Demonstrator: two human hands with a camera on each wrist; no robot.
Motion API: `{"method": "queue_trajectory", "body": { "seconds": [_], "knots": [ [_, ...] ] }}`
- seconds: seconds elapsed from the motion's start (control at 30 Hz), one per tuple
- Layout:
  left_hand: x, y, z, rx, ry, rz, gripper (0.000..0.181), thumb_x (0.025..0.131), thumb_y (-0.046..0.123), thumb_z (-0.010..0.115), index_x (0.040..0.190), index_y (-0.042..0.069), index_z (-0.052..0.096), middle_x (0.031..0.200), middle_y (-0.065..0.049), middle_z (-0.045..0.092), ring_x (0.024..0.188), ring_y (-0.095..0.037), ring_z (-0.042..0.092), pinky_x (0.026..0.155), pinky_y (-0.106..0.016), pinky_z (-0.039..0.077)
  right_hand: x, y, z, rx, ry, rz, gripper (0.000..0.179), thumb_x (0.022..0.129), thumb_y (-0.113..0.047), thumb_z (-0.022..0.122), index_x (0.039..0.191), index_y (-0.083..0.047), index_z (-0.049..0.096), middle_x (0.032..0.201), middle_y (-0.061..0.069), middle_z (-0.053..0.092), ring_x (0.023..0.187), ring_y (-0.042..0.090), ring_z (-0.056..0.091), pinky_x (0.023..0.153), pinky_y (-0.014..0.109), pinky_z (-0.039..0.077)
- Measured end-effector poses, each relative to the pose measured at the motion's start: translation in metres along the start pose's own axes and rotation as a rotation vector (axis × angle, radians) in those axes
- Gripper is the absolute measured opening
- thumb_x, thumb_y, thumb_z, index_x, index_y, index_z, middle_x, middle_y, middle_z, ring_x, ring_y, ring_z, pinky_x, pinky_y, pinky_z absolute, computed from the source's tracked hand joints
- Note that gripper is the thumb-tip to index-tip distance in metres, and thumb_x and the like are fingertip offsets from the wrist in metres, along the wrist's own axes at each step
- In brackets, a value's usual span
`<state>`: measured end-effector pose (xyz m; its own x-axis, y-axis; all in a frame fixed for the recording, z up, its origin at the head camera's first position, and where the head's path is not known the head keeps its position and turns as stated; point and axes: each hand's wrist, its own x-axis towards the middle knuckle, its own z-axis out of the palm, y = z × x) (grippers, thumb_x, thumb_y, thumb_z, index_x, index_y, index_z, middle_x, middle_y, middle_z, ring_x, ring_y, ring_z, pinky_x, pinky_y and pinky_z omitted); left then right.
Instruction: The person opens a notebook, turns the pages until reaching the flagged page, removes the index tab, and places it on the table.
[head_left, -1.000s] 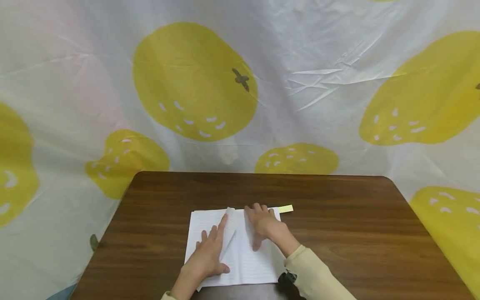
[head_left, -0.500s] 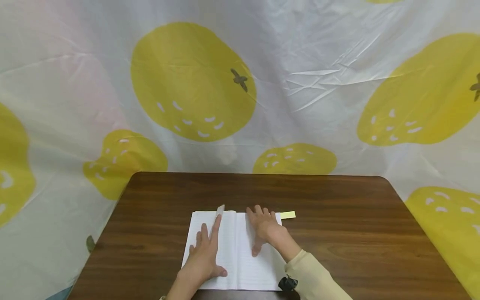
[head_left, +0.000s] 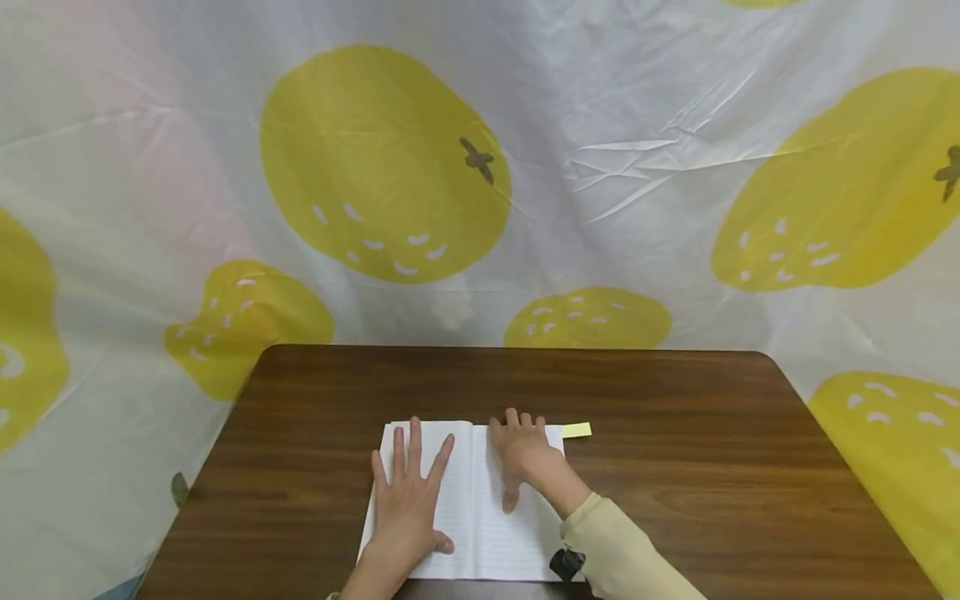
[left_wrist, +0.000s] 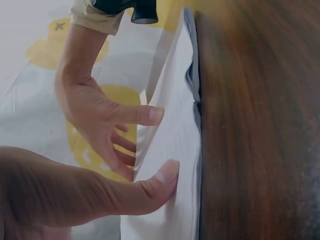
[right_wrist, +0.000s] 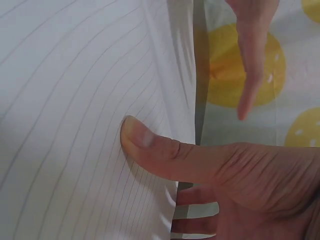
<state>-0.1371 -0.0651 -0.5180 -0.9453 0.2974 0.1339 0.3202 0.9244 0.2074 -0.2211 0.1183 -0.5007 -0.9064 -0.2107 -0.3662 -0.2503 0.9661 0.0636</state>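
A notebook (head_left: 491, 533) with lined white pages lies spread on the table, its centre fold running away from me. My left hand (head_left: 406, 508) rests on the left page with fingers straight and spread; its thumb also touches the paper in the left wrist view. On the right page lies my right hand (head_left: 527, 457), fingers reaching toward the far edge. In the right wrist view the right thumb (right_wrist: 155, 150) presses on the ruled paper. A yellow sticky tab (head_left: 577, 430) pokes out past the notebook's upper right edge.
The dark brown wooden table (head_left: 712, 467) extends on both sides of the notebook. Behind it hangs a pale curtain (head_left: 585, 217) printed with yellow fruit. A black device (head_left: 567, 564) sits at the right sleeve's cuff.
A lifted page has turned over to the left and now lies flat. My left hand has moved left and spread its fingers over it. The right hand has stayed nearly in place.
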Motion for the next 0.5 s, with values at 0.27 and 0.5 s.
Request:
{"method": "queue_trajectory", "body": {
  "seconds": [0.27,0.5],
  "knots": [
    [0.004,-0.003,-0.004,-0.053,-0.222,0.094,0.113,0.057,0.038,0.093,0.156,0.030,0.038,0.167,-0.028,0.010,0.151,-0.054,0.016,0.113,-0.077,0.018,-0.019,0.005,0.002,0.033,0.149,-0.058,0.118,0.041,-0.042,0.104,0.140,-0.008,0.050,0.139,0.016,0.055,0.132,0.041,0.049,0.112,0.068,0.029],
    [0.003,-0.007,-0.007,-0.137,-0.347,0.079,0.091,0.070,0.037,0.087,0.152,0.028,0.048,0.166,-0.029,0.015,0.150,-0.057,0.018,0.111,-0.078,0.020,-0.040,0.012,0.011,0.113,0.255,-0.094,0.109,0.051,-0.041,0.101,0.138,0.001,0.051,0.147,0.021,0.050,0.136,0.044,0.045,0.113,0.072,0.025]
  ]
}}
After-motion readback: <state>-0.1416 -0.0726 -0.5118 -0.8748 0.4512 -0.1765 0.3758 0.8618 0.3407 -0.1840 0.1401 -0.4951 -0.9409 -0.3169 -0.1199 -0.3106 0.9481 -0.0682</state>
